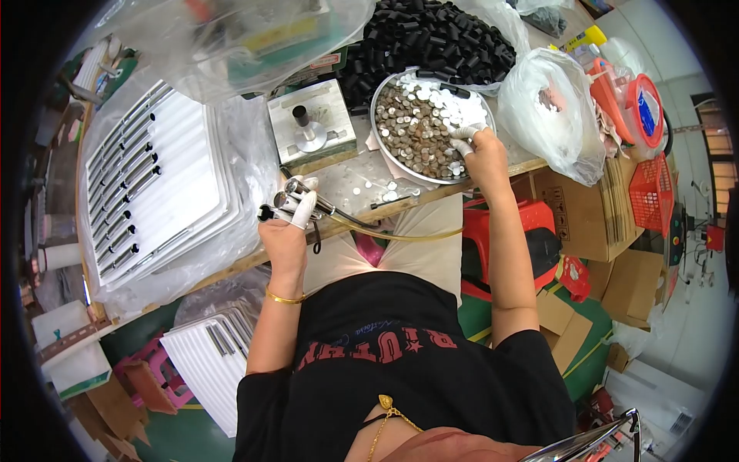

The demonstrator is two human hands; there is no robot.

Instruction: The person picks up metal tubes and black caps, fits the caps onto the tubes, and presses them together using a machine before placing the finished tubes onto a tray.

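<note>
Several shiny metal tubes (295, 187) with open ends are bunched in my left hand (286, 231), its fingers closed around them above the table's front edge. White covers are on some of its fingertips. My right hand (485, 156) reaches into a round metal bowl (375, 127) at the right. Small round discs (416, 132), some brownish and some bright white, fill the bowl. Thumb and forefinger, both in white covers, are drawn together at the discs. Whether a disc is between them is too small to tell.
A metal block with an upright black-topped post (301, 117) stands left of the bowl. Black caps (431, 46) are heaped behind. White trays (181, 154) with metal tubes lie at left. A plastic bag (550, 115) sits at right, and a hose (400, 236) crosses the table edge.
</note>
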